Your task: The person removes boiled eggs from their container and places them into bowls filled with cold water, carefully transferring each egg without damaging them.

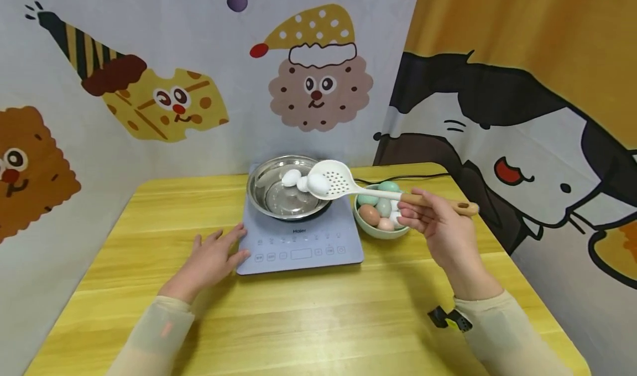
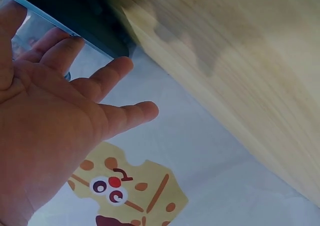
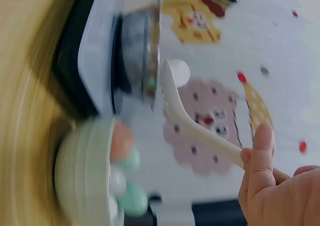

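My right hand grips the wooden handle of a white slotted spoon. A white egg lies in the spoon's bowl, which is raised over the right rim of a steel pan. In the right wrist view the egg shows above the pan's rim. Inside the pan sit white eggs. The pan stands on a pale blue induction cooktop. My left hand, fingers spread and fairly straight, touches the cooktop's left edge.
Right of the cooktop stands a pale green bowl full of brown, white and greenish eggs. A black cord runs along the back of the wooden table. Behind it hangs a cartoon-printed curtain.
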`<state>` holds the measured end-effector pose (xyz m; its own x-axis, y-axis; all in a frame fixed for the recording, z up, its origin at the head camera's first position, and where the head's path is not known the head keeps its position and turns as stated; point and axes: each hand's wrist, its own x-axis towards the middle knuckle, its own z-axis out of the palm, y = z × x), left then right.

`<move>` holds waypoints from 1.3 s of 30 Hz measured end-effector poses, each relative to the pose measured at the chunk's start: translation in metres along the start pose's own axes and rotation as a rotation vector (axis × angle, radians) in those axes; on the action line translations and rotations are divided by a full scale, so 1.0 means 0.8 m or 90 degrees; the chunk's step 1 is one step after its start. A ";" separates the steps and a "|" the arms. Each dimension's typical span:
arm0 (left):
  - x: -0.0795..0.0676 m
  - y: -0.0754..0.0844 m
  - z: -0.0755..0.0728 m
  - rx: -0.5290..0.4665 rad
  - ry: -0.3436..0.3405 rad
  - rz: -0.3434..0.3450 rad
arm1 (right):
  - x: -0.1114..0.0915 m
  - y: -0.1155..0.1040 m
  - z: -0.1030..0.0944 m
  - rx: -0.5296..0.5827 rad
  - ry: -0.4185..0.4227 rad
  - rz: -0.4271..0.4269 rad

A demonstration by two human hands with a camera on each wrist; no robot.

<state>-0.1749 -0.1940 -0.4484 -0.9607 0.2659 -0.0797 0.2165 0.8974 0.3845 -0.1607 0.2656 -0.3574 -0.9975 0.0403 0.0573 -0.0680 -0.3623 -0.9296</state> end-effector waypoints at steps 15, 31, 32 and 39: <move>-0.005 -0.010 -0.003 0.009 0.009 0.011 | -0.081 -0.042 -0.100 0.044 0.381 -0.054; -0.003 -0.012 0.006 -0.020 0.013 0.014 | -0.090 -0.009 -0.059 -0.159 0.435 -0.210; -0.002 -0.012 0.006 -0.020 0.014 0.015 | -0.090 -0.008 -0.057 -0.155 0.425 -0.220; -0.002 -0.011 0.005 -0.028 0.017 0.021 | -0.088 -0.004 -0.048 -0.155 0.388 -0.267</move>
<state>-0.1749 -0.2011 -0.4551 -0.9578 0.2844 -0.0420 0.2404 0.8723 0.4259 -0.0893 0.2998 -0.3723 -0.6995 0.6588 0.2768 -0.3611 0.0084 -0.9325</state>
